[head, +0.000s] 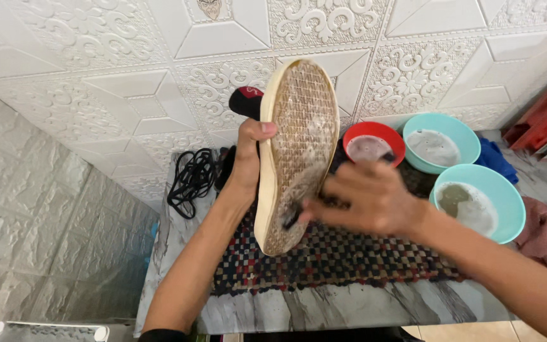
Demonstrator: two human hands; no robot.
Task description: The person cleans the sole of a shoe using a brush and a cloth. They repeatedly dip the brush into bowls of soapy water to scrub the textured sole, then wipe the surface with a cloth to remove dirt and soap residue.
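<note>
left hand [246, 158] grips shoe [299, 152] (three bowls [470, 196] just beside), right hand [368, 199] on sole.

A home corner: embossed white wall panels [128, 82], woven mat [349, 259] on small table [324, 310].

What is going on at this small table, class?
A person's left hand holds a black shoe with a cream waffle-patterned rubber sole upright, sole facing the camera. The right hand presses a small dark brush against the soapy lower sole. Beneath lies a checked woven mat. A small red bowl and two turquoise bowls of cloudy liquid stand to the right, loose black laces to the left.
</note>
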